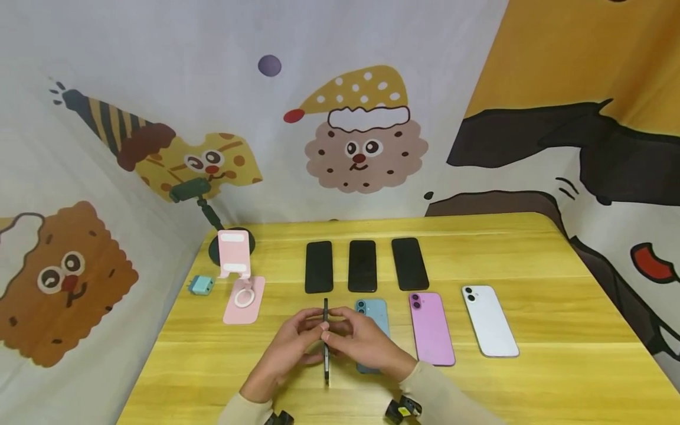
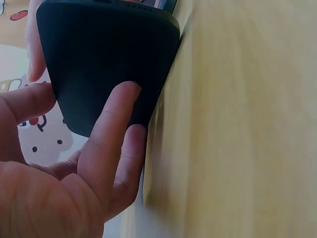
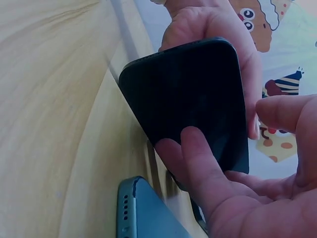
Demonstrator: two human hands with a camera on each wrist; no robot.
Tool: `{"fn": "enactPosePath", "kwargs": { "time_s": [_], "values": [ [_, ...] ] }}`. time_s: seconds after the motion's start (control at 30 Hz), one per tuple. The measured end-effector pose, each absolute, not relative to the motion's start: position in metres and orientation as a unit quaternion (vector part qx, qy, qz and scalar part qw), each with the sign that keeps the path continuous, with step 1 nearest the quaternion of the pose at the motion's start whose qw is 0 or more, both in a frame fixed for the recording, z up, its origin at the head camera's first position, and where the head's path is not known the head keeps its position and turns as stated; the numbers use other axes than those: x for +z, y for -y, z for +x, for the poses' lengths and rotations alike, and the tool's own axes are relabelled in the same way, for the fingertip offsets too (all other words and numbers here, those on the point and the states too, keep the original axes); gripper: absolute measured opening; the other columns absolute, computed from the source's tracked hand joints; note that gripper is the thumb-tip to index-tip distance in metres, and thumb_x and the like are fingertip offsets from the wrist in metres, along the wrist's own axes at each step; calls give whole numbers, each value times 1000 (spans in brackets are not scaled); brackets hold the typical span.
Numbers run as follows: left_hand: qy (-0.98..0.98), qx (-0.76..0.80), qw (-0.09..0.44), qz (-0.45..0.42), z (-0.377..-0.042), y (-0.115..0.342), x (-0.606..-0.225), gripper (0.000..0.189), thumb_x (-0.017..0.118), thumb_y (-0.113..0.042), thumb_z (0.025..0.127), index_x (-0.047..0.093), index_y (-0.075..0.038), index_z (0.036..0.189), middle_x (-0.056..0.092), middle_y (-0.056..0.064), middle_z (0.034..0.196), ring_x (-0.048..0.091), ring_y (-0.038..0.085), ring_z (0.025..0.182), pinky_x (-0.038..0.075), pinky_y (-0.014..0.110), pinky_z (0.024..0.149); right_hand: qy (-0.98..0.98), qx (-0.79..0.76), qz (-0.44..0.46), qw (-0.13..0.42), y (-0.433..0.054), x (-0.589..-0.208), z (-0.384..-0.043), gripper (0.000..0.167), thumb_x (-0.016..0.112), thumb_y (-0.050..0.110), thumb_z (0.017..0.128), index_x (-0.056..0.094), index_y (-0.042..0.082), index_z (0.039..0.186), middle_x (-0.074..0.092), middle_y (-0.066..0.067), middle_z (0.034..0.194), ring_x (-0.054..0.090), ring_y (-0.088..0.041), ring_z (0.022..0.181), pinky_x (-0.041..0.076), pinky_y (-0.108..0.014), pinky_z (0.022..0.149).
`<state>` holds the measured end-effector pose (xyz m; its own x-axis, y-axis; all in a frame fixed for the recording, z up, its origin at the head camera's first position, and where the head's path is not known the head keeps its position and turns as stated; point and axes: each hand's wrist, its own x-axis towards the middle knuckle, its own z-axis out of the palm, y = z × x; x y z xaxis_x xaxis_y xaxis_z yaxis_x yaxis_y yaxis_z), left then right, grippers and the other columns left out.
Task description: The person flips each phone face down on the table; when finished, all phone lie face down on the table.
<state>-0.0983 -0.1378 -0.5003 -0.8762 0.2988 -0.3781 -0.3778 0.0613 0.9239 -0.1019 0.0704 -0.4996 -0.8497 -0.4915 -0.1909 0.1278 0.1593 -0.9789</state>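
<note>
Both hands hold one dark smartphone [image 1: 326, 363] on its long edge, its thin side facing up in the head view. My left hand [image 1: 289, 348] grips it from the left, thumb at the upper edge. In the left wrist view its fingers [image 2: 111, 124] lie against a plain dark face. On the other side my right hand [image 1: 369, 342] grips the phone, fingers [image 3: 198, 153] spread on a glossy black face in the right wrist view. A blue phone [image 1: 379, 313] lies beside and partly under the right hand, its camera side up.
Further right lie a pink phone [image 1: 432, 333] and a white phone [image 1: 491, 324], backs up. Behind them is a row of black phones [image 1: 362, 265]. At left are a pink folding stand [image 1: 234, 251], a dark round-based stand [image 1: 191, 190] and a light-blue charger plug [image 1: 202, 285].
</note>
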Motion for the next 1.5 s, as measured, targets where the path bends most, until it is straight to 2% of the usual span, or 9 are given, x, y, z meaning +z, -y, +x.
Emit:
{"fn": "enactPosePath", "kwargs": {
  "time_s": [0.13,0.23,0.43,0.6,0.73,0.9,1.07,1.2,1.5],
  "values": [
    [-688,683,242,-28,-100,135,-501,67,72,-36,103,46,-3,155,52,24,148,63,26,119,66,48,84,-717,-643,-119,242,-70,-499,-103,64,72,37,102,48,6,153,71,-17,137,73,-25,118,64,-41,91],
    [-691,682,239,-20,-100,134,-502,64,71,-36,103,48,-3,154,53,23,146,64,25,119,66,48,83,-711,-651,-112,240,-71,-499,-104,58,72,29,103,49,4,151,73,-18,131,76,-26,111,65,-43,88],
    [-704,669,239,-7,-99,135,-505,59,73,-23,102,50,-3,153,55,24,146,68,22,113,65,45,84,-689,-674,-96,246,-76,-495,-101,48,65,11,105,48,-2,148,76,-19,120,78,-34,96,67,-44,76],
    [-700,674,237,-6,-98,136,-507,70,76,-12,98,42,-5,159,50,27,149,65,25,110,64,44,82,-679,-684,-89,250,-79,-495,-101,49,60,4,105,42,-4,150,72,-24,124,78,-34,94,67,-46,73],
    [-688,686,236,-5,-96,139,-507,77,76,-8,97,35,-9,163,46,30,148,65,26,108,65,44,81,-684,-682,-94,241,-80,-493,-101,51,59,5,105,40,-3,152,70,-25,126,78,-31,91,67,-46,70],
    [-683,693,230,0,-95,141,-505,79,73,-4,98,31,-11,164,47,31,142,68,26,105,65,44,81,-673,-692,-96,242,-81,-494,-102,51,56,6,107,39,-1,154,68,-25,125,78,-31,93,67,-48,73],
    [-711,673,202,1,-95,145,-500,79,73,0,96,35,-15,163,51,28,136,64,27,100,63,40,79,-666,-699,-93,241,-82,-495,-105,56,56,6,108,34,1,159,67,-25,130,77,-32,101,67,-47,76],
    [-729,659,182,-1,-96,148,-496,78,75,2,94,40,-17,161,54,26,134,65,26,97,63,40,77,-676,-693,-93,232,-83,-493,-106,62,59,8,107,30,2,162,66,-25,132,77,-31,101,67,-45,76],
    [-741,651,165,-8,-99,154,-495,78,76,2,93,43,-18,160,57,24,130,66,25,94,63,39,74,-726,-652,-88,201,-80,-493,-109,71,68,10,103,33,9,164,69,-20,123,75,-22,80,66,-42,64]
  ]
}}
